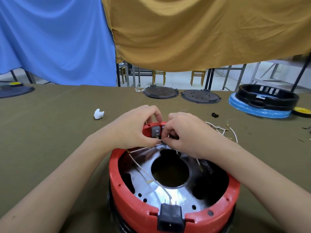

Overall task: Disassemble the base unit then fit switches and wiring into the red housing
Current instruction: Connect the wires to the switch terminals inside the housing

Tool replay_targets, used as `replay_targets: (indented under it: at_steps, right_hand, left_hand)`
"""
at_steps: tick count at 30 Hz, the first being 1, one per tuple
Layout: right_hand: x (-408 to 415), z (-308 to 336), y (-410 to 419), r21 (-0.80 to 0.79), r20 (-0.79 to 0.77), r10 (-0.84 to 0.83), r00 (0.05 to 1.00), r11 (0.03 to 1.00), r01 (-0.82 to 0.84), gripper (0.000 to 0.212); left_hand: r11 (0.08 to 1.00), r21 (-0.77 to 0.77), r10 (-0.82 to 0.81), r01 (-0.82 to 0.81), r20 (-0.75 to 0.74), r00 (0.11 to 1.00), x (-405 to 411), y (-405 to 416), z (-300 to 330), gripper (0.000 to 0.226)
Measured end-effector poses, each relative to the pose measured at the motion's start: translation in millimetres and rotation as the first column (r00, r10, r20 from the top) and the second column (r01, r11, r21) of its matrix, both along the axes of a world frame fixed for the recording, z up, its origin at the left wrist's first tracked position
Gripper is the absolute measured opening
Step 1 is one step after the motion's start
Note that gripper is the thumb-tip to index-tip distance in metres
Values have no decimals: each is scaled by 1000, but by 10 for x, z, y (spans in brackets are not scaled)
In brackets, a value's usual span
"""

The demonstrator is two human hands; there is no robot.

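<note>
The red housing stands upside down in front of me, open, with a shiny metal plate and a round hole inside. A black power socket sits in its near rim. Thin white wires run across the inside. A grey switch block is mounted at the far rim. My left hand grips the far rim and the switch, fingers curled over the top. My right hand pinches a wire end against the switch terminals. The fingertips hide the contact point.
Loose white wires lie on the olive cloth at right. A crumpled white tissue lies at left. Two dark round plates, a black ring base on a blue disc and yellow tape sit farther back.
</note>
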State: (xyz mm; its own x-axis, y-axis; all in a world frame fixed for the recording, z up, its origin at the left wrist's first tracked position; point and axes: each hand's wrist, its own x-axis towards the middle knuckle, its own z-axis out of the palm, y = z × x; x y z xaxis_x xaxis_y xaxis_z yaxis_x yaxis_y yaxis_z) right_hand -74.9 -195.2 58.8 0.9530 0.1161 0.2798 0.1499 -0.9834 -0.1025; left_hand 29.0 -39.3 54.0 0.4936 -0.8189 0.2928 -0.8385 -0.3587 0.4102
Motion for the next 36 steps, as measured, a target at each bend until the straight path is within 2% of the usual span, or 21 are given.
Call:
replay_targets:
  at_steps: [5, 8, 18, 27, 36]
  right_hand:
    - [-7, 16, 15, 9, 4, -8, 1000, 1000, 8, 13]
    - [-8, 21, 14, 18, 9, -14, 1000, 1000, 14, 13]
    - [-20, 29, 11, 89, 45, -3, 999, 996, -1, 9]
    - [-25, 17, -2, 117, 5, 13, 1000, 993, -13, 9]
    - [-50, 30, 20, 88, -1, -8, 1000, 996, 8, 11]
  left_hand:
    - [1000, -11, -12, 12, -31, 999, 7, 17, -10, 42]
    - [999, -38, -35, 33, -49, 998, 17, 11, -16, 33]
    - [999, -9, -48, 48, 61, 997, 29, 7, -2, 13]
    - [1000, -19, 7, -8, -39, 999, 9, 2, 3, 41]
    - [999, -30, 33, -35, -60, 998, -8, 16, 26, 39]
